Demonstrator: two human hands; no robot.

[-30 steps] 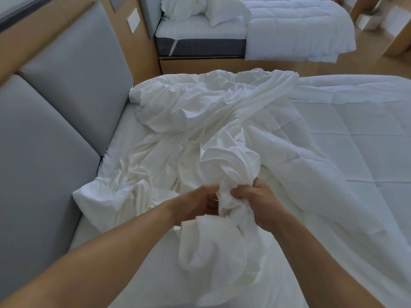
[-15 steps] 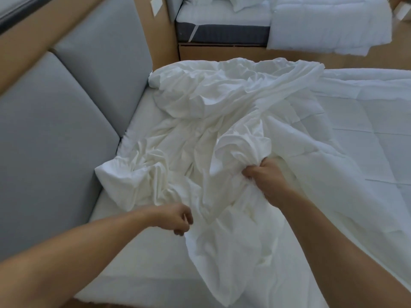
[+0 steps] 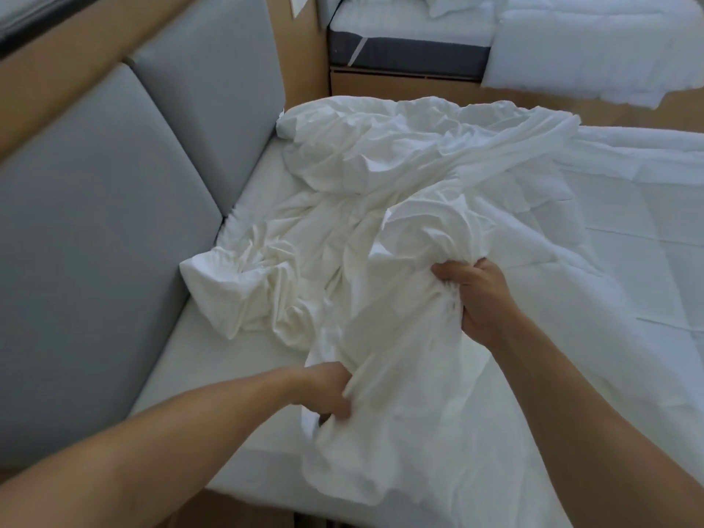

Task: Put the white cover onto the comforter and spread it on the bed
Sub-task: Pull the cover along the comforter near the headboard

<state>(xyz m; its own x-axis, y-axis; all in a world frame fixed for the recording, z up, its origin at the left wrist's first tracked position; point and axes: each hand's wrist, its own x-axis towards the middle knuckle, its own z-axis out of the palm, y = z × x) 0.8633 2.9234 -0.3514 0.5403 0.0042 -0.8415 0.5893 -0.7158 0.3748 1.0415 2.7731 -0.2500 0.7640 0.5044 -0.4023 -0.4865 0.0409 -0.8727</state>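
At nine o'clock the grey padded headboard [image 3: 95, 242] runs along the side of the bed, split into panels, with a wooden strip above it toward ten o'clock. Next to it a bare band of the bed [image 3: 213, 356] shows its smooth white sheet, between the headboard and the heap of cloth.

The white cover [image 3: 362, 207] is piled across the middle, crumpled and twisted. It reaches from the far corner near twelve o'clock down to the near edge at six o'clock. One puffed corner of it sits just beside the headboard, at about nine o'clock from the heap's centre.

The left hand [image 3: 327, 390] comes in from seven o'clock. Its fingers are curled into a low fold of the cover and grip it, with the tips buried in the cloth. The right hand [image 3: 476, 295] comes in from five o'clock and sits higher, a little right of centre. Its thumb and fingers are clenched round a thick gathered bunch of the cover, which bulges out above the fist. The stretch of cloth between the two hands hangs in loose folds.

From two to four o'clock the quilted comforter [image 3: 628, 261] lies flat on the bed, stitch lines bare, its left part under the heaped cover. I cannot tell whether any of it is inside the cover.

Beyond a strip of wooden floor, at one o'clock, stands a second bed [image 3: 411, 55] with a dark mattress side and white bedding draped over it.
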